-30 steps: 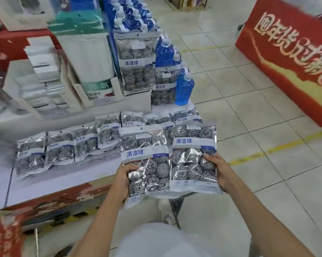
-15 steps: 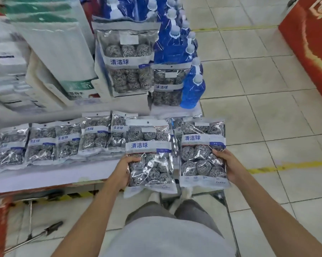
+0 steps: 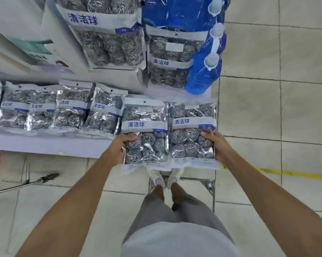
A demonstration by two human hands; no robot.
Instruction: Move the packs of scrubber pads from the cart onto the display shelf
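Now the left hand (image 3: 117,147) grips one pack (image 3: 144,133) by its lower left side; the right hand (image 3: 218,145) grips a second pack (image 3: 192,132) by its lower right side. Both packs sit side by side at the shelf's (image 3: 50,145) front right corner; a row of packs (image 3: 63,108) lies along the shelf to their left.

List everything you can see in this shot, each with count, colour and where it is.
Held scrubber packs: two, silver with white-blue labels, side by side at the shelf's right end.
Row of packs: about five in view, silver, lying overlapped along the display shelf, white.
Upright packs: two, silver, standing behind the row.
Blue bottles: several, white caps, right of the upright packs.
White boxes: count unclear, top left.
Floor tiles: pale grey, yellow line at right.
Metal frame: one, under the held packs.
Left hand: grips the left pack.
Right hand: grips the right pack.
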